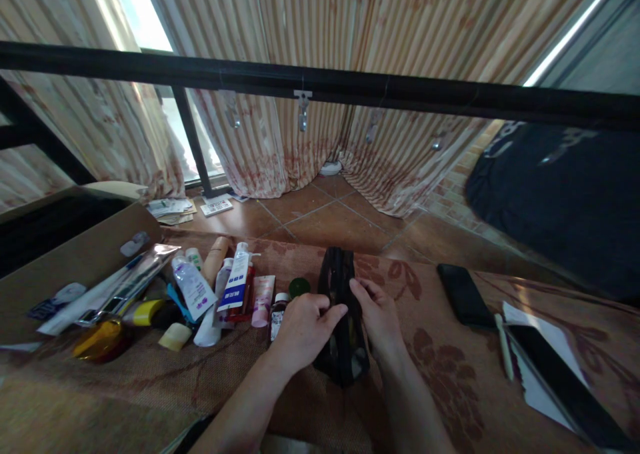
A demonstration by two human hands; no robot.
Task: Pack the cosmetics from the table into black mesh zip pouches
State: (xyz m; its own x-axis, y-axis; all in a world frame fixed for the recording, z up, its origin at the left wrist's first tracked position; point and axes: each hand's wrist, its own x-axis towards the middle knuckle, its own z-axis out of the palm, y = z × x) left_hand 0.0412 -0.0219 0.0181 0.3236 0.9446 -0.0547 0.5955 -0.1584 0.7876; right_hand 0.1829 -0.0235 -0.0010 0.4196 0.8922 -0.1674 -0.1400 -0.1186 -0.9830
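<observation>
A black zippered pouch point(344, 367) stands upright on the patterned cloth, its zip running lengthwise along the top. My left hand point(306, 327) grips its left side, with the thumb lying across the zip. On the right side, my right hand point(379, 314) is closed on the pouch's upper edge, thumb bent over it. The far tips of the fingers are hidden against the fabric. Just left of my left hand are a small dark bottle with a white cap point(279, 317), a pink tube point(263, 301) and a round green item point(299, 287).
Several tubes and bottles lie left, including a white-and-blue tube point(235, 284) and a roll of amber tape point(103, 339). A cardboard box point(95, 234) stands behind. At right are a black wallet-like case point(465, 294), a phone point(560, 381) and paper. A dark rail point(350, 84) crosses ahead.
</observation>
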